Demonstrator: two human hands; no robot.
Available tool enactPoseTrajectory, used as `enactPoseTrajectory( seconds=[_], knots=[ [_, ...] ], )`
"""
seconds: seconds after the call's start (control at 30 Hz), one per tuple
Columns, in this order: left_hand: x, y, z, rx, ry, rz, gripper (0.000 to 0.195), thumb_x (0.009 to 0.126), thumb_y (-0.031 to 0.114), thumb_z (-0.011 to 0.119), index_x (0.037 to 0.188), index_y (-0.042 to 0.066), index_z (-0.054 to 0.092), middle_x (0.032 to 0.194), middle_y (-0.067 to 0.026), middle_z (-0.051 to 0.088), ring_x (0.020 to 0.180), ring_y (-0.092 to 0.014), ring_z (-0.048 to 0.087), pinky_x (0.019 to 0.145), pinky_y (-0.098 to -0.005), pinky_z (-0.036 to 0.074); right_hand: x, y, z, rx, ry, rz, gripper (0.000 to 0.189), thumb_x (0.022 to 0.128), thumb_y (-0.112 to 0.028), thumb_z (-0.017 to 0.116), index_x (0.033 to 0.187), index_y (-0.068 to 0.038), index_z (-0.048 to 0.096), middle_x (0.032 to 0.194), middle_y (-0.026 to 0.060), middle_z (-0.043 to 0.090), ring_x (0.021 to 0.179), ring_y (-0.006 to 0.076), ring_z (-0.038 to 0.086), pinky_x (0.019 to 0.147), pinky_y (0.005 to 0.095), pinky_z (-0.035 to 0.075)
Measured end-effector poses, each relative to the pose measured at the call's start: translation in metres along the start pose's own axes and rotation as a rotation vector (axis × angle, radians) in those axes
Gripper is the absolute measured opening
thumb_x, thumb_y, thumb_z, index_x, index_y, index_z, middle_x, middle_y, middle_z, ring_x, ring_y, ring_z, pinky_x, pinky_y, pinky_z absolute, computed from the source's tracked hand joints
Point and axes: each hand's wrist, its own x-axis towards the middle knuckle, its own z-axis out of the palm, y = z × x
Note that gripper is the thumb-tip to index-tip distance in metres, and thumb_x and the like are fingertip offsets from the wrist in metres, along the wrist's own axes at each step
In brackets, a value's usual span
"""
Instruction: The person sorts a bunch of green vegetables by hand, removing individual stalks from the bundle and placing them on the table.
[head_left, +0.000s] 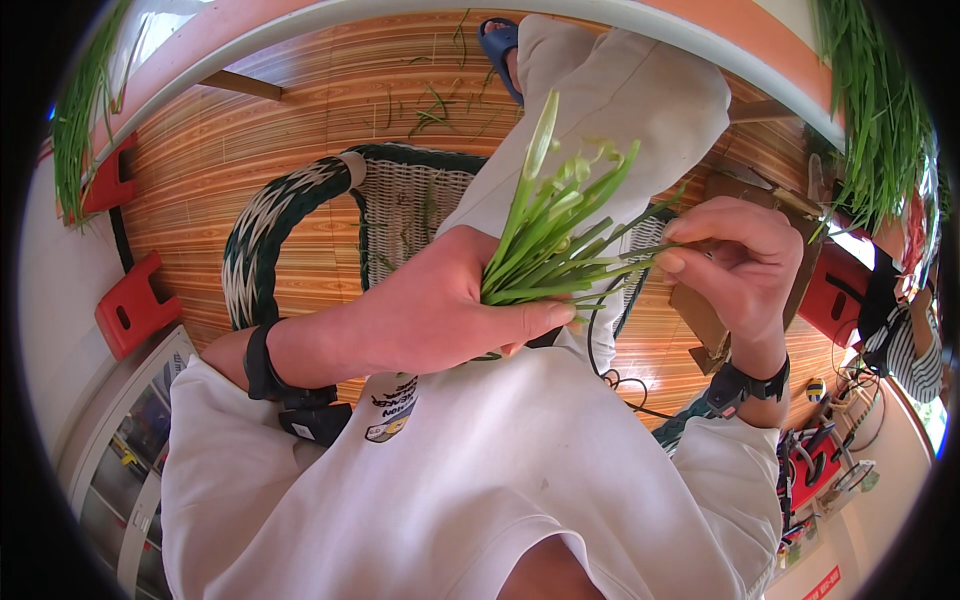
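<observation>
A bunch of green garlic chives (555, 232) rests in the closed grip of my left hand (442, 307), above my lap. Cut ends and a few pale, curled leaves fan out upward and to the right from it. Thumb and forefinger of my right hand (739, 262) pinch the tip of a thin stem at the bunch's right side. My left palm and the part of the bunch inside it are hidden. Both wrists wear black straps.
I sit in a woven wicker chair (300, 217). Chives (877, 112) hang over the table edge (720, 30). Loose trimmings (431, 112) litter the wood-patterned floor. Red stools (135, 304) stand left; a cardboard box (701, 322) and another person's striped sleeve (915, 352) are right. A black cable (596, 337) crosses my lap.
</observation>
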Motion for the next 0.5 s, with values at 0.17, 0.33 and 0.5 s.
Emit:
enactPoseTrajectory(
  seconds=[0.17,0.33,0.5],
  knots=[
    [0.001,-0.001,0.001,-0.036,0.015,0.014,0.012,0.090,0.007,0.063,0.096,0.003,0.054,0.069,0.0007,0.052,0.057,-0.006,0.046,0.049,-0.0238,0.037,0.000,0.002,-0.002,-0.097,0.018,0.040,0.018,0.076,0.011,0.071,0.093,0.007,0.068,0.085,0.0129,0.069,0.076,0.0140,0.067,0.067,0.0220,0.054],
    [0.001,-0.001,0.000,-0.115,-0.020,0.009,0.008,0.092,0.008,0.061,0.094,0.003,0.055,0.068,0.0005,0.051,0.057,-0.006,0.044,0.048,-0.0236,0.035,-0.004,0.007,-0.001,-0.161,0.268,0.101,0.014,0.080,0.007,0.070,0.094,0.007,0.067,0.085,0.0112,0.069,0.076,0.0124,0.066,0.069,0.0219,0.054],
    [0.000,0.004,0.001,-0.226,0.034,-0.004,0.010,0.093,0.010,0.060,0.094,0.001,0.056,0.067,0.0000,0.050,0.055,-0.005,0.041,0.047,-0.0229,0.031,-0.003,0.014,-0.013,-0.216,0.738,-0.274,0.015,0.086,0.007,0.064,0.100,0.009,0.061,0.089,0.0151,0.068,0.076,0.0173,0.067,0.071,0.0260,0.055]
  ],
)
